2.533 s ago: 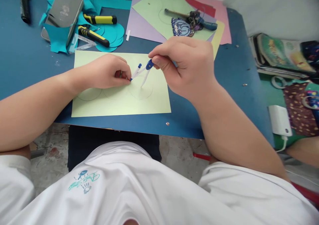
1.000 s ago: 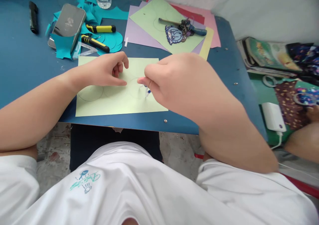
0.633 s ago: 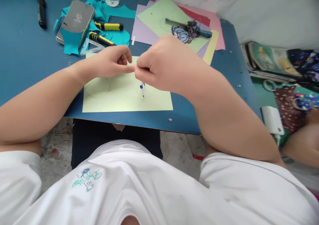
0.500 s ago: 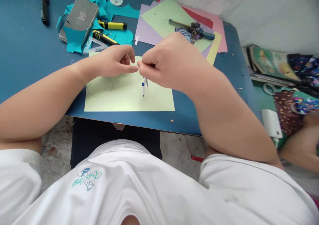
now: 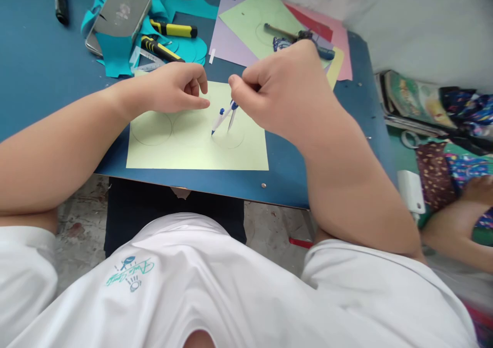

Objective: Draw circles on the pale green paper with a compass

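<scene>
My right hand (image 5: 277,88) pinches the top of a blue and white drawing compass (image 5: 220,121). The compass stands tilted, its legs spread over a pale yellow-green sheet of paper (image 5: 181,155). Under it a thin pencil circle shows on the sheet. Two more circles are drawn on the left half, partly under my left arm. My left hand (image 5: 179,87) hovers over the upper part of the sheet, fingers loosely curled, thumb apart, with nothing in it.
Behind my left hand are yellow-black cutters (image 5: 175,30), teal scraps (image 5: 194,50), a grey case (image 5: 123,11) and a black marker (image 5: 61,1). Coloured sheets (image 5: 231,44) lie at the back right. Another person's arm (image 5: 450,224) rests at the right by a white charger (image 5: 410,191).
The compass has swung: its pen leg now points further left and its legs look wider apart. My right hand has moved slightly right, away from my left hand.
</scene>
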